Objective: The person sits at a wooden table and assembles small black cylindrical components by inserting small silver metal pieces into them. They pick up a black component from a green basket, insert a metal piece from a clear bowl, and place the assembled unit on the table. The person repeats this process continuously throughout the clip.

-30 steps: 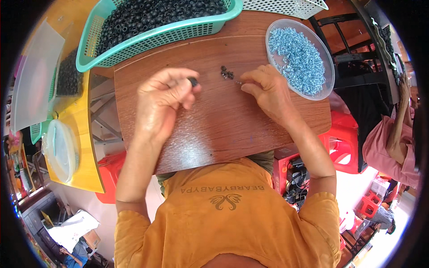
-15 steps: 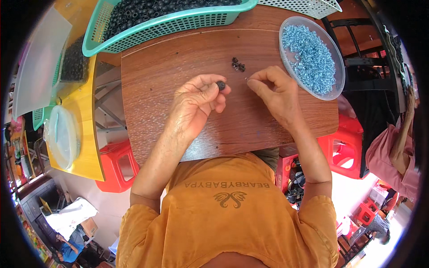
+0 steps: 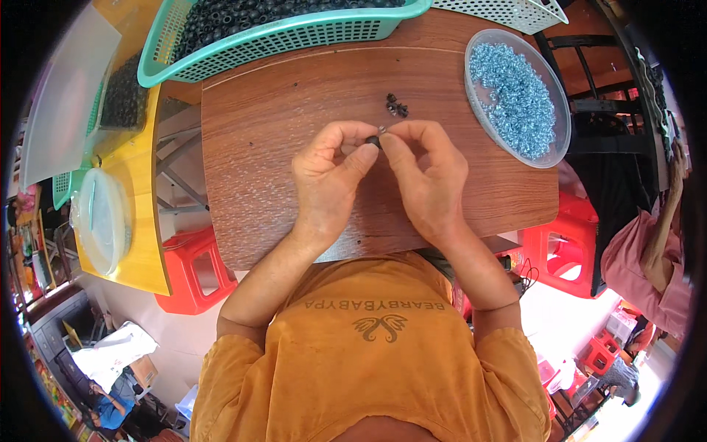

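Between thumb and fingers my left hand pinches a small round black plastic part, partly covered by the fingertips. My right hand is closed in a pinch against that part, holding a tiny shiny piece at its top; its exact kind is too small to tell. The fingertips of both hands meet above the brown wooden table. Just beyond them lies a little cluster of dark bits. To the right, a round clear tub holds many small translucent blue pieces.
A green basket full of black round parts stands at the far left, beside a white basket. On the yellow table at left sits a clear round container. Red stools flank the table. Another person's arm shows at far right.
My right hand has moved left, bringing its tiny piece to the black part. My left hand has turned slightly, its fingers now closer around the part.
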Action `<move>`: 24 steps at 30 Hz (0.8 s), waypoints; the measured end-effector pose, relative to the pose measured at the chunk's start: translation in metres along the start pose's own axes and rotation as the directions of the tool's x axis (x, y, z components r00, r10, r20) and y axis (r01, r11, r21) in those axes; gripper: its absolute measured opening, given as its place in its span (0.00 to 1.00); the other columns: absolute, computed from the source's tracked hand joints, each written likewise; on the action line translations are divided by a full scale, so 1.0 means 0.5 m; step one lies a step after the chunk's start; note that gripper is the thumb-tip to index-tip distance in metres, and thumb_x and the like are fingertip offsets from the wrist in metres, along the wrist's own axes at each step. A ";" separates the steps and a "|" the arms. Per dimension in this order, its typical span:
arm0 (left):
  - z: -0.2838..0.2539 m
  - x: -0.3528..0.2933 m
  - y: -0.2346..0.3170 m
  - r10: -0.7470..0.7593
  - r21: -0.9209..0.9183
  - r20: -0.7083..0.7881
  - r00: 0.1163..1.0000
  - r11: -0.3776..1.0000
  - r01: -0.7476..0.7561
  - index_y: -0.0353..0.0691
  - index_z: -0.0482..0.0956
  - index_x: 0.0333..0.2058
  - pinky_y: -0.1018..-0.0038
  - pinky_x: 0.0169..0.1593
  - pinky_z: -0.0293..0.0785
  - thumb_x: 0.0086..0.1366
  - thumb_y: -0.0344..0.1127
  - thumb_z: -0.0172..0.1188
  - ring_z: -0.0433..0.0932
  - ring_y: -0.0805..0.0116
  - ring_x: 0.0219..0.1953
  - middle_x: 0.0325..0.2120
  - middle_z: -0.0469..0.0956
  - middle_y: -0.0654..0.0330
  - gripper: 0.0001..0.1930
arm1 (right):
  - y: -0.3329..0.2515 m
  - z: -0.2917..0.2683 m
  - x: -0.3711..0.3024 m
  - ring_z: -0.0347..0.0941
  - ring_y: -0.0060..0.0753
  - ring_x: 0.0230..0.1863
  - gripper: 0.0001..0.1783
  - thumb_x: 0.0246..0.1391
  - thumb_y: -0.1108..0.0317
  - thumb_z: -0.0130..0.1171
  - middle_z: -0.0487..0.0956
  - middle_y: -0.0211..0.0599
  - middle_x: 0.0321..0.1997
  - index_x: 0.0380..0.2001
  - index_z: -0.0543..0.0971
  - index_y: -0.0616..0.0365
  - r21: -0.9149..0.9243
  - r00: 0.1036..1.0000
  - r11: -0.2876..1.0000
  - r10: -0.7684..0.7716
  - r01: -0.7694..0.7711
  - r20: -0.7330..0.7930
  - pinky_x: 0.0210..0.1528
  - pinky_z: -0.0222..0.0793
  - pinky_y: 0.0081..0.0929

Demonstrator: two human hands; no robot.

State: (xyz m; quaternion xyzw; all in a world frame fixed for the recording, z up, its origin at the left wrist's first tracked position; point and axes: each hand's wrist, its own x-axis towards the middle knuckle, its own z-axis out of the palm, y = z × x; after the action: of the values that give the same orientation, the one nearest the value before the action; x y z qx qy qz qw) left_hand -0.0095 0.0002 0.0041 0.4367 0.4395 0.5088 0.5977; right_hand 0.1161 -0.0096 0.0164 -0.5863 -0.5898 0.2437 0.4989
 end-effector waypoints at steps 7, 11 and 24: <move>-0.004 0.003 -0.007 -0.093 -0.175 -0.008 0.996 0.980 0.090 0.31 0.74 0.38 0.82 0.32 0.69 0.58 0.24 0.55 0.73 0.75 0.27 0.28 0.76 0.60 0.08 | 0.015 0.010 -0.005 0.68 0.34 0.24 0.08 0.41 0.79 0.61 0.74 0.37 0.25 0.27 0.73 0.60 -0.071 0.959 0.964 -0.261 0.254 -0.112 0.23 0.63 0.28; -0.022 0.012 -0.005 -0.330 -0.467 0.113 0.937 0.815 0.343 0.32 0.73 0.35 0.77 0.35 0.70 0.59 0.26 0.54 0.73 0.72 0.30 0.29 0.76 0.60 0.06 | 0.008 0.001 -0.003 0.69 0.37 0.26 0.10 0.39 0.81 0.61 0.74 0.37 0.26 0.27 0.73 0.61 -0.095 0.939 0.942 -0.332 0.323 -0.093 0.26 0.64 0.30; -0.012 0.017 -0.029 -0.340 -0.641 0.265 0.902 0.637 0.428 0.35 0.73 0.39 0.75 0.39 0.68 0.61 0.30 0.54 0.73 0.72 0.34 0.32 0.75 0.60 0.08 | 0.005 -0.013 -0.010 0.68 0.40 0.27 0.10 0.38 0.79 0.60 0.75 0.39 0.28 0.28 0.74 0.61 -0.105 0.911 0.905 -0.409 0.412 0.045 0.30 0.64 0.32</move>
State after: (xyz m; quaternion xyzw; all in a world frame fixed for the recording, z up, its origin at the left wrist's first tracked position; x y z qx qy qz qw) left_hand -0.0112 0.0078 -0.0121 0.1103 0.2659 0.4684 0.8353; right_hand 0.1223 -0.0158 0.0150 -0.4735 -0.7182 0.1063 0.4988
